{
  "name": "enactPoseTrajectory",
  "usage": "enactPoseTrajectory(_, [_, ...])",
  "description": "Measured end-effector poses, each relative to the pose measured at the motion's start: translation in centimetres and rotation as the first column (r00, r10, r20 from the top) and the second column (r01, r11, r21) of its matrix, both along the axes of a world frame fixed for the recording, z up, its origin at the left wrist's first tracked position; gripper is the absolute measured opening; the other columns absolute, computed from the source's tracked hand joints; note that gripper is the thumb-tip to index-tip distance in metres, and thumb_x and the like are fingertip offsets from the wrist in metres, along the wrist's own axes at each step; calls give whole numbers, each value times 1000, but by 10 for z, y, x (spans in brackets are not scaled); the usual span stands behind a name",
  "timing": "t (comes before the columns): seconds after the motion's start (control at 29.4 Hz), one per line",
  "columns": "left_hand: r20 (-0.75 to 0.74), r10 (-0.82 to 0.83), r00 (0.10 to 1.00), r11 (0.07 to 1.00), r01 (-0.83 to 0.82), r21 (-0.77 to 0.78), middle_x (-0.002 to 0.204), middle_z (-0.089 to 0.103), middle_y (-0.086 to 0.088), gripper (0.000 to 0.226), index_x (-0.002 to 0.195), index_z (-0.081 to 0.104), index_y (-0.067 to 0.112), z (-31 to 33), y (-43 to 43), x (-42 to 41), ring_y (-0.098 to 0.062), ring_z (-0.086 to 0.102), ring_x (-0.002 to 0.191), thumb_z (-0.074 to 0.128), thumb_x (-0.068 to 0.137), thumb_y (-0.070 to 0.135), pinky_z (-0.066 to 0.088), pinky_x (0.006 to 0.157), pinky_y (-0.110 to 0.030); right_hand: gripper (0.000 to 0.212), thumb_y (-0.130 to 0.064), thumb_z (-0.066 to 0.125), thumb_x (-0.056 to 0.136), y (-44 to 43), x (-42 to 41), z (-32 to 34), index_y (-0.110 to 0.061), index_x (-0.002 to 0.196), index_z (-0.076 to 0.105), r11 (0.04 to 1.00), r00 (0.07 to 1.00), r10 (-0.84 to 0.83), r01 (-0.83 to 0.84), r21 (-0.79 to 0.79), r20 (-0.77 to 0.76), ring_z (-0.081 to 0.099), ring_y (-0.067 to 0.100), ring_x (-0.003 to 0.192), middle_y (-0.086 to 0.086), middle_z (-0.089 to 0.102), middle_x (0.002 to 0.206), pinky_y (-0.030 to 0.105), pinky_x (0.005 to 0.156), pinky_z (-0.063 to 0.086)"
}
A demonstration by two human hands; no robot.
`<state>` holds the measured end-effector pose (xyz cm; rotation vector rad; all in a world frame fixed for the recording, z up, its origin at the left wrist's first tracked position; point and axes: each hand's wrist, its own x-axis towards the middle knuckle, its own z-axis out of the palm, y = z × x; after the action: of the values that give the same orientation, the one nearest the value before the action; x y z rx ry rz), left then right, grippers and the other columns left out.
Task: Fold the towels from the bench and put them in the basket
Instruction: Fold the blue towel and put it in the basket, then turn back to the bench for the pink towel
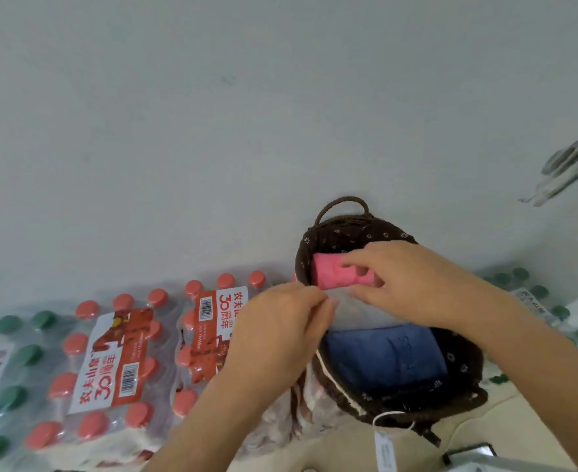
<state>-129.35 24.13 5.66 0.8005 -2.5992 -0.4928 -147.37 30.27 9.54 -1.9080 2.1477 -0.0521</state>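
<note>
Head view: pink towel [332, 274] lies rolled at the far end of the basket [468, 364], grey towel [361, 313] beside it in the middle, blue towel [386, 359] flat at the near end. Right hand [413, 277] curls its fingers onto the pink roll, thumb down by the grey. Left hand [280, 327] pinches the grey edge at the left rim, fingers nearly closed. Risk, I'd say: tugging the grey drags the roll loose, or tips it over the rim towards the bottles [110, 352].

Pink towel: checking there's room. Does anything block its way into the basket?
Nothing visible does: the pink towel is already inside the basket at its far rim, beside a grey towel, held by the right hand.
</note>
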Motion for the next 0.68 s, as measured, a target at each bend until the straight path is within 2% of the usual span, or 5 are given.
enactPoseTrajectory(0.1, [-171, 185, 968, 977, -163, 134, 48, 44, 16, 30, 65, 53, 32, 3, -12, 48, -2, 47, 51, 47, 94, 35, 31, 49, -14, 28, -42, 54, 91, -20, 35, 23, -36, 118, 58, 994, 995, 77, -72, -85, 65, 54, 0, 81, -16, 62, 94, 25, 77, 46])
enactPoseTrajectory(0.2, [-267, 334, 904, 935, -281, 218, 66, 60, 20, 16, 92, 71, 27, 2, -21, 99, 5, 58, 68, 59, 92, 15, 41, 56, -8, 27, -40, 53, 93, -39, 81, 34, -35, 119, 60, 982, 981, 169, -159, -97, 99, 55, 0, 83, -21, 59, 90, 20, 77, 43])
enactPoseTrajectory(0.31, [-284, 417, 863, 905, -366, 217, 79, 64, 19, 24, 88, 71, 27, 3, -25, 154, 1, 57, 77, 66, 85, 3, 43, 64, -9, 25, -36, 52, 94, -61, 135, 37, -32, 115, 64, 960, 956, 269, -256, -113, 113, 55, 0, 81, -19, 62, 92, 20, 73, 42])
enactPoseTrajectory(0.44, [-317, 571, 757, 812, -462, 358, 76, 67, 21, 31, 82, 67, 40, -2, -25, 237, -7, 61, 68, 66, 85, 9, 46, 58, -14, 26, -37, 53, 94, -89, 218, 31, -31, 117, 63, 930, 921, 360, -343, -130, 146, 56, 5, 83, -12, 66, 98, 26, 77, 46])
enactPoseTrajectory(0.68, [-278, 788, 550, 606, -611, 509, 76, 67, 19, 33, 80, 68, 39, -23, -9, 416, -5, 61, 68, 62, 86, 7, 44, 58, -14, 23, -24, 63, 89, -117, 392, -4, -40, 105, 67, 953, 774, 303, -254, -166, 557, 61, 3, 77, -14, 67, 86, 18, 72, 51])
